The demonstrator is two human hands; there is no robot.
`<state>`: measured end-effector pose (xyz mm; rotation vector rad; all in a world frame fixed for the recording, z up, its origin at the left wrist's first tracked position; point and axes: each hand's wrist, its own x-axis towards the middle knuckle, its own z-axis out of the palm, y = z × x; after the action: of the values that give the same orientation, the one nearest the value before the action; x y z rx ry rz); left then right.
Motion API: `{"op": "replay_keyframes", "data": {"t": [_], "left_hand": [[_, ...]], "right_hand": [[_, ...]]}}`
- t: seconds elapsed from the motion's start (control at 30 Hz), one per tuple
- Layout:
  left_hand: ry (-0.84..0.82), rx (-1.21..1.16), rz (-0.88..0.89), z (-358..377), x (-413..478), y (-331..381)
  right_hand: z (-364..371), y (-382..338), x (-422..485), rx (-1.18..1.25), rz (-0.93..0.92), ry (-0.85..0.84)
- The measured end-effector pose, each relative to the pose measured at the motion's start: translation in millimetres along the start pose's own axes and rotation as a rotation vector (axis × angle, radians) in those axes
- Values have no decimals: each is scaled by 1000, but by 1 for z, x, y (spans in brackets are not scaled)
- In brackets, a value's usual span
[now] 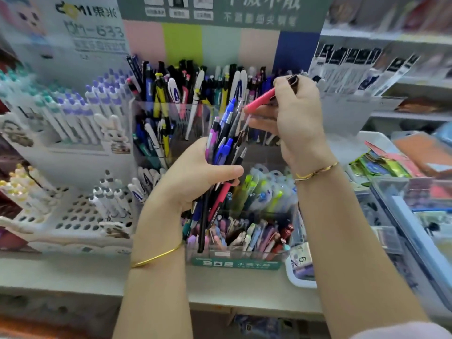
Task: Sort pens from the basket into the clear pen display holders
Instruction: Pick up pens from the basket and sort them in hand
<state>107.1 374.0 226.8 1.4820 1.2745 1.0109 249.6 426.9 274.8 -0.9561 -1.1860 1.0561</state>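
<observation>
Pens (225, 143) bundled upright sit clamped in the curled fingers of the left hand (193, 177); at one o'clock from them, the right hand (298, 123) pinches a pink pen (260, 99) with its fingertips.

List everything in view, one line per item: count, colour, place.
Clear acrylic tiered pen holder: one, transparent with a green label, centre of the shelf, packed with mixed pens.
Bundle of mixed pens: too many to count, blue, black, purple and pink, in front of the holder.
Pink pen: one, above the holder's upper tier.
White perforated pen stand: one, left, holding white pens with purple, teal and yellow caps.
White plastic basket: one, right of the holder, partly hidden by the right forearm.
Black-and-white hanging packets: a row, upper right.
Left hand: grips the bundle.
Right hand: pinches the pink pen.
</observation>
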Motion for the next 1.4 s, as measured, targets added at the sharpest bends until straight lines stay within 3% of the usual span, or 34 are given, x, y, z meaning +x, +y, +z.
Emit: {"op": "replay_keyframes", "data": {"t": [0.6,0.9,1.4], "left_hand": [[29,3,-64,4,0,8],[40,-18,-66,5,-1,8],[48,-49,-66,8,-4,3]], "right_hand": [[-9,4,10,-38,40,-49],[-10,4,5,-131,41,-174],[-10,14,-11,-417,-291,-177]]}}
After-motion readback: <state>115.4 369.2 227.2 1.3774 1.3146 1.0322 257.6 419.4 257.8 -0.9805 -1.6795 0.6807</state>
